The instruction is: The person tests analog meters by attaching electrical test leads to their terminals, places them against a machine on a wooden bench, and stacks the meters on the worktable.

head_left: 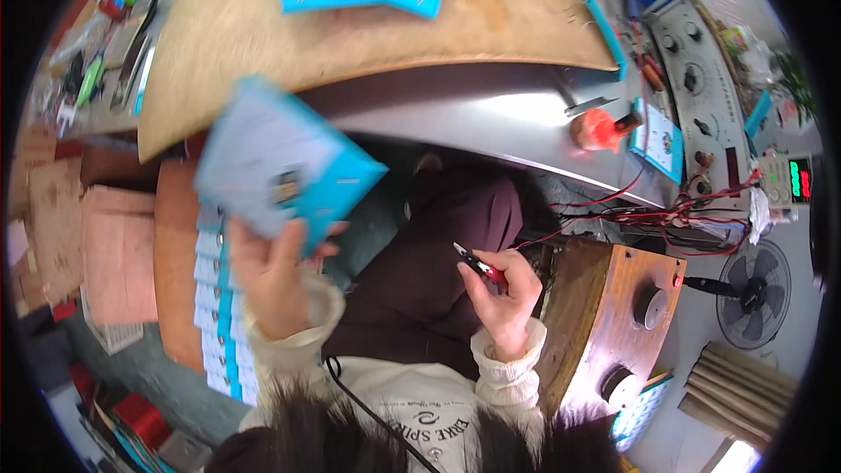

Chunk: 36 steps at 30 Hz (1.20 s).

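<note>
Head view: left hand point(275, 277) grips panel point(272, 153), right hand point(508, 298) tool point(478, 265), room between them, tabletop edge point(473, 59) beyond.

Head-worn fisheye, facing steeply down, close range.

The person wears a long-sleeved, cream-white top point(368, 385) with a dark, round, swirl-like emblem point(426, 418) and curved dark lettering point(458, 428) on its chest, a thin black cord point(372, 418) running slantwise across its front from a small bend near the hem. The loose cream left cuff point(321, 308) stands wide about the wrist of the bare left hand point(273, 280), while the cream right cuff point(515, 370), bunched in soft, crinkled folds, ends at the bare right hand point(505, 298). Plain, dark purplish-brown cloth trousers point(412, 298) cover the legs, creased over the thighs, and loose strands of hair point(307, 425) hang in front of the top.
</note>
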Motion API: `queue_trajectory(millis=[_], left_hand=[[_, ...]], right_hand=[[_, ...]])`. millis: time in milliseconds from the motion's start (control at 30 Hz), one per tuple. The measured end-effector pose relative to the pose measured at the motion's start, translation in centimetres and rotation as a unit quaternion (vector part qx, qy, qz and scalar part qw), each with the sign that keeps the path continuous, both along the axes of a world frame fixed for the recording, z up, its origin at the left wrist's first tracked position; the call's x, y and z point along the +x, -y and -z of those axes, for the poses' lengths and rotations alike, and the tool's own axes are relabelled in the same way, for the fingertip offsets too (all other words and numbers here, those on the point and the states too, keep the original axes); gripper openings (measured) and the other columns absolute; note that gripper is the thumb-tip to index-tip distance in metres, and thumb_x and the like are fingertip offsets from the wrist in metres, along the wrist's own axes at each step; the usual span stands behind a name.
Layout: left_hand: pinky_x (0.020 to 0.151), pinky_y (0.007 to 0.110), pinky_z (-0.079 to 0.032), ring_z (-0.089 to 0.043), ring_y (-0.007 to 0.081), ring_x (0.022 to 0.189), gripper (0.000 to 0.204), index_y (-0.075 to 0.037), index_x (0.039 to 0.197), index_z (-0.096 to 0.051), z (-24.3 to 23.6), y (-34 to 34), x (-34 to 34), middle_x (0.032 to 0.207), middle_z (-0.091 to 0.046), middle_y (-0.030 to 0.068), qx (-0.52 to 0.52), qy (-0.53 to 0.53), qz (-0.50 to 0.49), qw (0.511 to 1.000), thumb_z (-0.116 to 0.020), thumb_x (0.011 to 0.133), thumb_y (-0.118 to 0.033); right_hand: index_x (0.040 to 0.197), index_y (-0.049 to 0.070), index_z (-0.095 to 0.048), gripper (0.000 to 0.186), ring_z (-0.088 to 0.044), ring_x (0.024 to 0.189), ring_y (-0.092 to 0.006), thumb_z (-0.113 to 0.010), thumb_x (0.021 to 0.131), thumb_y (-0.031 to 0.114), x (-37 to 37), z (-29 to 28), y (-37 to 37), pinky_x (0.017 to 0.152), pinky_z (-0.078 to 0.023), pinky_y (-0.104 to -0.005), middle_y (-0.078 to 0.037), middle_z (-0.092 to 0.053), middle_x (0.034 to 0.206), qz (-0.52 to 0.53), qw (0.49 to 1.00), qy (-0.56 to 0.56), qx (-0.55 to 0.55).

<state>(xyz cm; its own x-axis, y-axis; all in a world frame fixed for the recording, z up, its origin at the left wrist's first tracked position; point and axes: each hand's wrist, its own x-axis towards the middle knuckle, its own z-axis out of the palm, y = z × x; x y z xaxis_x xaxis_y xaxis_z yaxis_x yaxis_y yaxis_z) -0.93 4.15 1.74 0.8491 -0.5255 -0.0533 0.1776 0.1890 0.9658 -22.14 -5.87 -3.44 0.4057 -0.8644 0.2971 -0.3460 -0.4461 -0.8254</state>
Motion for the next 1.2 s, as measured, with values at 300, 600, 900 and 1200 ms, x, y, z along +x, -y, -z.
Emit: queue_trajectory(millis=[300, 600, 900, 1200], left_hand=[[0.056, 0.02, -0.048, -0.064, 0.0107, 0.071, 0.052, 0.002, 0.141, -0.035, 1.3, 3.9, -4.0, 0.101, -0.067, 0.0094, 0.024, -0.099, 0.316, 0.943, -0.055, 0.097, -0.016], [0.052, 0.018, -0.046, -0.06, 0.0052, 0.068, 0.059, 0.003, 0.144, -0.032, 3.4, 5.4, -8.8, 0.098, -0.067, 0.0067, 0.052, -0.083, 0.322, 0.942, -0.059, 0.095, -0.015], [0.053, 0.018, -0.047, -0.061, 0.0057, 0.07, 0.058, 0.002, 0.144, -0.033, 4.3, 5.9, -10.9, 0.102, -0.067, 0.0067, 0.079, 0.009, 0.299, 0.951, -0.059, 0.095, -0.015], [0.054, 0.02, -0.05, -0.064, 0.0102, 0.076, 0.055, 0.002, 0.142, -0.034, 5.3, 6.2, -8.6, 0.11, -0.065, 0.0088, 0.044, -0.091, 0.311, 0.945, -0.058, 0.095, -0.015]], right_hand=[[0.087, -0.001, -0.06, 0.025, -0.055, 0.054, -0.0241, -0.074, 0.068, -0.008, 0.7, -2.8, -0.9, 0.049, -0.043, -0.0303, -0.011, -0.055, 0.067, -0.092, 0.994, 0.056, -0.029], [0.079, 0.0, -0.059, 0.019, -0.053, 0.055, -0.0229, -0.073, 0.068, -0.005, -3.3, -1.1, 0.3, 0.05, -0.041, -0.0293, -0.009, -0.052, 0.066, -0.067, 0.99, 0.066, 0.102], [0.084, 0.001, -0.06, 0.023, -0.057, 0.059, -0.0255, -0.074, 0.066, -0.002, -4.7, -1.3, 0.1, 0.052, -0.045, -0.0335, -0.01, -0.055, 0.07, -0.049, 0.997, -0.065, -0.014], [0.09, 0.0, -0.058, 0.026, -0.057, 0.078, -0.0078, -0.078, 0.074, -0.007, -4.0, -0.1, -1.4, 0.063, -0.046, -0.0204, -0.004, -0.059, 0.09, 0.079, 0.933, 0.245, 0.251]])
